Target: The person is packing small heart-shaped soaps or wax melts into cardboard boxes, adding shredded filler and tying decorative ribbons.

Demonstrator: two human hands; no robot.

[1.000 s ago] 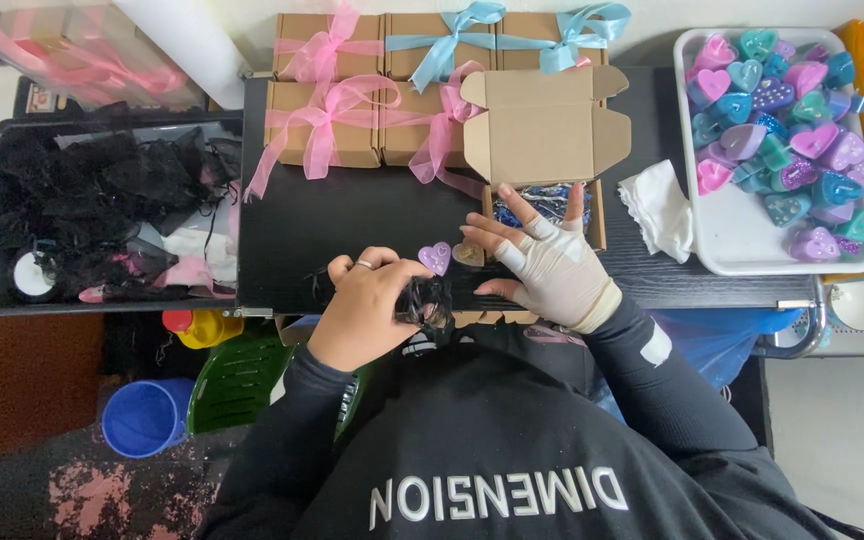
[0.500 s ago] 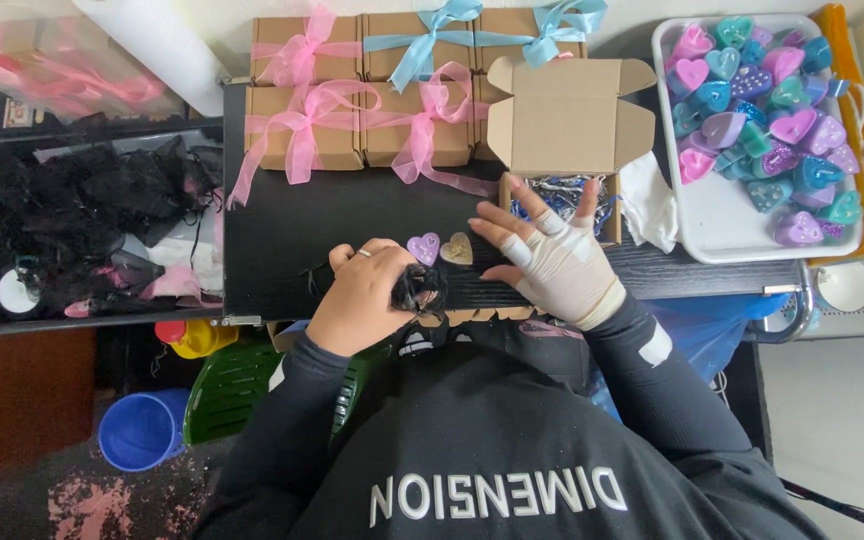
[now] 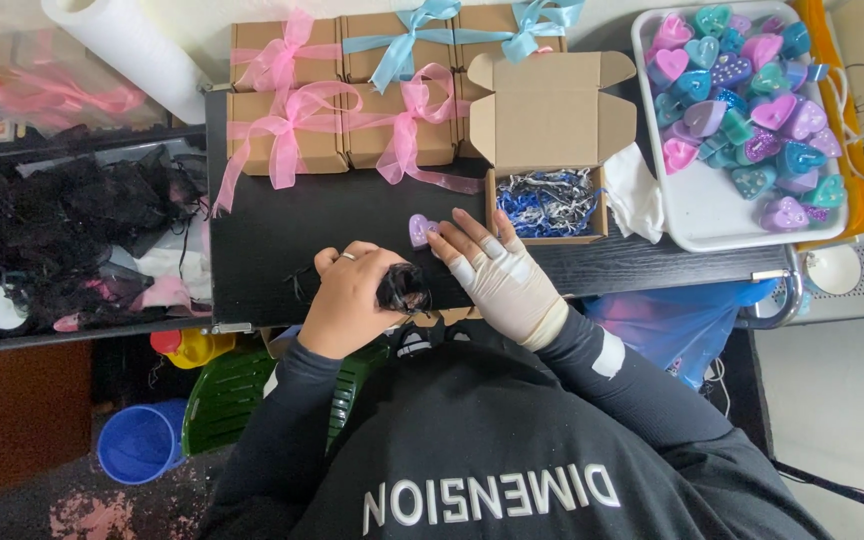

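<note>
Hands first: my left hand is curled shut around a small wad of black shredded filler, which bulges out on the thumb side, toward my other hand. My right hand, wrapped in a pale bandage or glove, lies flat and open on the black counter with its fingers spread, holding nothing; its fingertips rest just beside a little lilac heart, and I cannot tell whether they touch it. Just beyond the right hand sits an open cardboard box with blue and white shredded paper in the bottom. Further past both hands are closed boxes tied with pink and blue ribbon. Well off to the right of the right hand, a white tray holds many coloured hearts; off to the left of the left hand, a black bin holds more dark filler. I judge the wad light, soft and springy, apt to shed strands, so a full closed fist round its middle suits it. The heart looks small, hard and smooth, best pinched across its two flat sides.
</note>
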